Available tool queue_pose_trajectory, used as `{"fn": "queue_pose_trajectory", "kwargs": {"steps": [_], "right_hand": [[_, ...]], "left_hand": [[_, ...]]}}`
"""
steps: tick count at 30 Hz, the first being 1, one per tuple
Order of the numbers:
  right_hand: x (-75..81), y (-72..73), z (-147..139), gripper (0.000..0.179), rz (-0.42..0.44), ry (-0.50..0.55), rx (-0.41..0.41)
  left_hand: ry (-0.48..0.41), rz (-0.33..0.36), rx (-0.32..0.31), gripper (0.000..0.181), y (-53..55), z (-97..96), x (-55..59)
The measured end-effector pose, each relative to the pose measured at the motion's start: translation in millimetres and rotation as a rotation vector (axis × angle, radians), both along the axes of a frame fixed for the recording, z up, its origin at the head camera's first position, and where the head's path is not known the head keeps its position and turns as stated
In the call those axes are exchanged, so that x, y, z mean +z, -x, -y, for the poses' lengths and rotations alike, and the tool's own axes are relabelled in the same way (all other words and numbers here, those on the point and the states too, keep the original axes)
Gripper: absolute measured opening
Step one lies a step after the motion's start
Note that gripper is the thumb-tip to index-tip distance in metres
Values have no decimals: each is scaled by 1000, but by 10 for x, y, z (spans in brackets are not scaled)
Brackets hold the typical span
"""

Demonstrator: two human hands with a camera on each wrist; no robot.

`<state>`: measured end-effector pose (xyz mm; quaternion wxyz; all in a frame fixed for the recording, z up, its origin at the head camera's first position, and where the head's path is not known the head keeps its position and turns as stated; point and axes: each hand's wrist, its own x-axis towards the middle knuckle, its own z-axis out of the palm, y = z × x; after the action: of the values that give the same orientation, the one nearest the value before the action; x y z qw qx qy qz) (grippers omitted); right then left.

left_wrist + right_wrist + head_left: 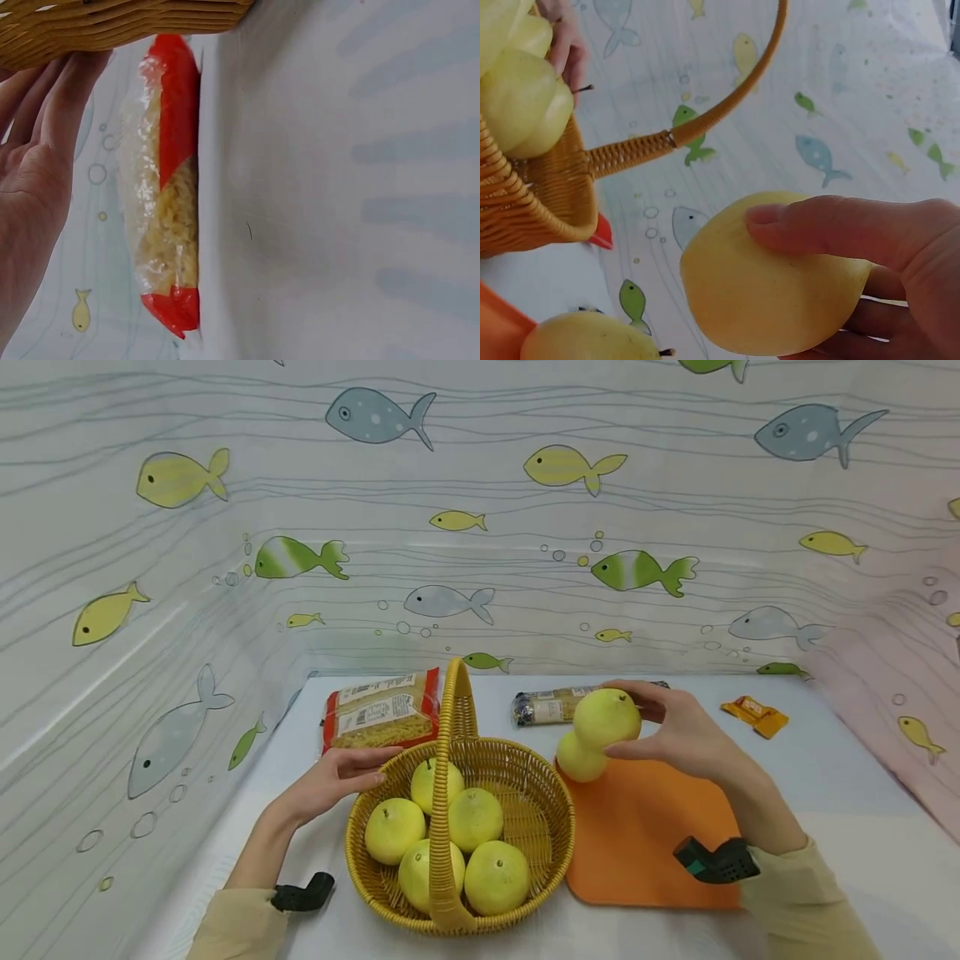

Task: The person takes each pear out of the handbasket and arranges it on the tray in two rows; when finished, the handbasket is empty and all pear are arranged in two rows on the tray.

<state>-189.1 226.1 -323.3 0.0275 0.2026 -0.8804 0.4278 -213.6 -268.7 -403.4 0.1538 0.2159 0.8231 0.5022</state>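
My right hand [678, 735] holds a yellow-green pear [606, 720] above the orange board, thumb on one side and fingers on the other. Just beyond it, a second pear [581, 758] sits at the board's far left corner. My left hand [333, 785] rests at the rim of a wicker basket [551, 793]; in the left wrist view its straight fingers [64, 105] reach up against the outer wall, fingertips partly hidden. Several pears [497, 877] lie inside the basket, mostly on its left and front, and the tall handle [444, 777] arches over them.
An orange board [645, 835] lies right of the basket. Behind it is a red-ended pasta bag [386, 710]. Another clear-and-dark packet [543, 706] lies behind the pears, and a small orange wrapper [755, 716] at the back right. Fish-patterned walls enclose the white table.
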Motion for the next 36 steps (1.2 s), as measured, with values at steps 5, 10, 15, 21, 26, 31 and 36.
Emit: {"fn": "queue_pose_trajectory", "kwargs": {"steps": [5,10,15,21,26,31,36], "right_hand": [[-74,-1,-130,79,19,11,-42],[-142,-10,-247,80,28,12,-62],[-184,12,-331,79,34,22,-82],[-210,55,-402,79,55,27,-90],[-218,70,-425,80,74,26,-95],[-263,98,-435,82,95,11,-103],[-327,147,-464,82,88,-21,-123]], "left_hand": [[2,-2,4,47,9,-17,-6],[31,-2,21,48,9,-21,1],[35,2,40,47,-1,-3,15],[17,7,21,47,-14,9,9],[28,-5,28,47,-13,10,0],[15,-18,9,47,1,9,-16],[8,-6,10,47,8,11,-20]]}}
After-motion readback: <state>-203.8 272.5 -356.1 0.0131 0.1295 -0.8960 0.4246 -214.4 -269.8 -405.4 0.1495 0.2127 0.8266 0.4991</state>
